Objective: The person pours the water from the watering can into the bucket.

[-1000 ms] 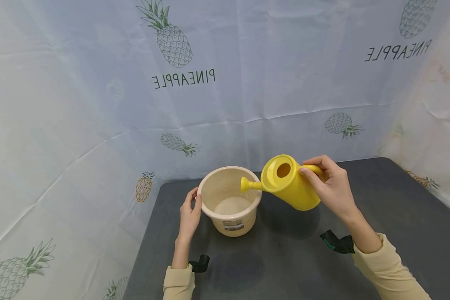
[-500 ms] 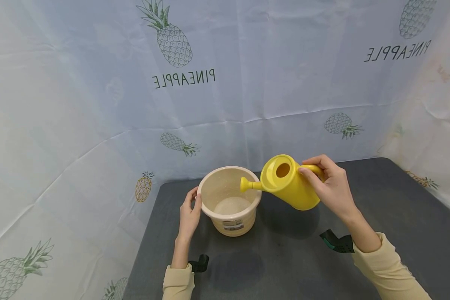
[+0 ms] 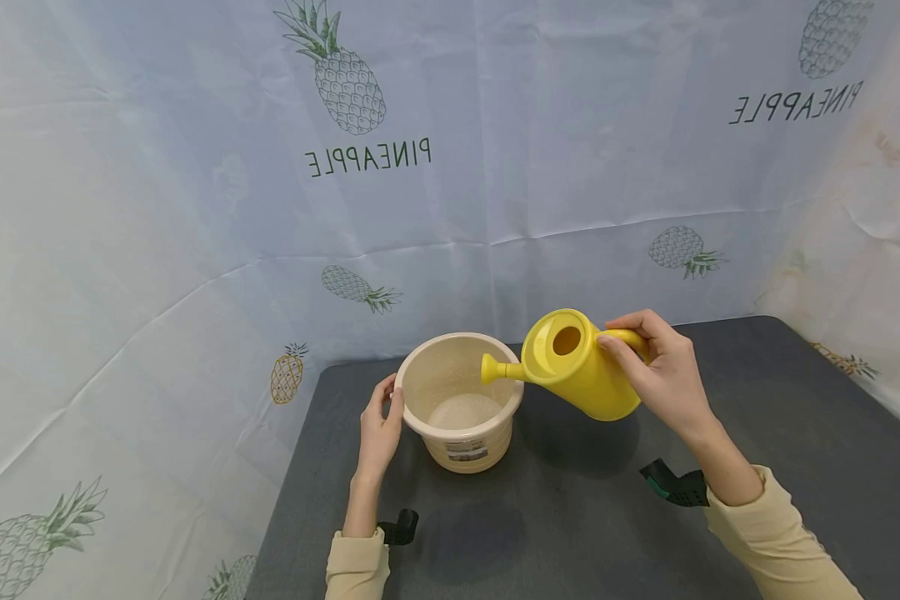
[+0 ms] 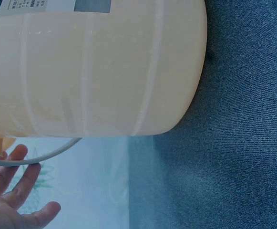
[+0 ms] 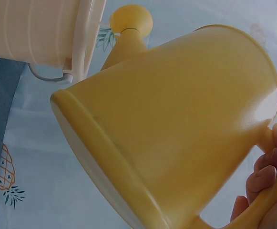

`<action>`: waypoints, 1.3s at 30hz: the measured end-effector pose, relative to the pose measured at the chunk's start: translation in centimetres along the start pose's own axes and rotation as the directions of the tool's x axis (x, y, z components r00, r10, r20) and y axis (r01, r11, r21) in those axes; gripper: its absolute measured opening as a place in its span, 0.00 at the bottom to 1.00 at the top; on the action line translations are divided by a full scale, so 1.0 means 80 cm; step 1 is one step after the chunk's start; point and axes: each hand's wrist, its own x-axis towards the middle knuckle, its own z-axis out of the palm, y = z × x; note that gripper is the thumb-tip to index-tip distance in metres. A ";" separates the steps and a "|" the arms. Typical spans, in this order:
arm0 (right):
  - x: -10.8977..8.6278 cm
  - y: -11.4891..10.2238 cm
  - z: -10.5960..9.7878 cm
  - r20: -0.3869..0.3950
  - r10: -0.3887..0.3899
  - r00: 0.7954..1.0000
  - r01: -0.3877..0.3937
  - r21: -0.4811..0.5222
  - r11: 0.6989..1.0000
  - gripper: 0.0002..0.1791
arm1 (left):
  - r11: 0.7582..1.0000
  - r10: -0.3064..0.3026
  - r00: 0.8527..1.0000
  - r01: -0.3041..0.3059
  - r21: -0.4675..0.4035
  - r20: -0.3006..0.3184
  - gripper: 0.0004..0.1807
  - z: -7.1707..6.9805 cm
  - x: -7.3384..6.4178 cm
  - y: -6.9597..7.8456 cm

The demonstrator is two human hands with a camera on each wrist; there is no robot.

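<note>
A cream plastic bucket (image 3: 468, 454) stands upright on the dark table in the head view, its inside bottom pale. My left hand (image 3: 380, 429) holds its left rim. In the left wrist view, fingertips (image 4: 32, 171) touch the thin grey wire handle (image 4: 52, 155) below the rim; the thumb is out of that view. My right hand (image 3: 663, 375) grips the handle of a yellow watering can (image 3: 596, 383), fingers wrapped through the loop. Tilted left and raised off the table, the can has its spout (image 3: 498, 368) over the bucket's right rim. No water stream can be made out.
The dark table (image 3: 555, 533) extends to the front and right. A white cloth (image 3: 450, 200) printed with pineapples hangs close behind it and along the sides. Black straps (image 3: 675, 485) sit at both wrists, below rolled cream sleeves (image 3: 772, 533).
</note>
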 end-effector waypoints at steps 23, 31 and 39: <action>0.001 -0.002 -0.001 -0.002 -0.009 1.000 0.009 0.003 1.000 0.14 | 1.000 -0.007 1.000 0.007 -0.005 0.020 0.19 -0.003 -0.005 0.021; 0.000 -0.001 -0.001 -0.001 -0.007 1.000 0.007 -0.003 1.000 0.14 | 1.000 -0.008 1.000 0.009 -0.004 0.014 0.19 -0.002 -0.006 0.021; 0.000 0.000 -0.002 -0.005 -0.005 1.000 0.005 0.009 1.000 0.14 | 1.000 -0.017 1.000 0.017 0.000 0.013 0.19 -0.001 -0.006 0.021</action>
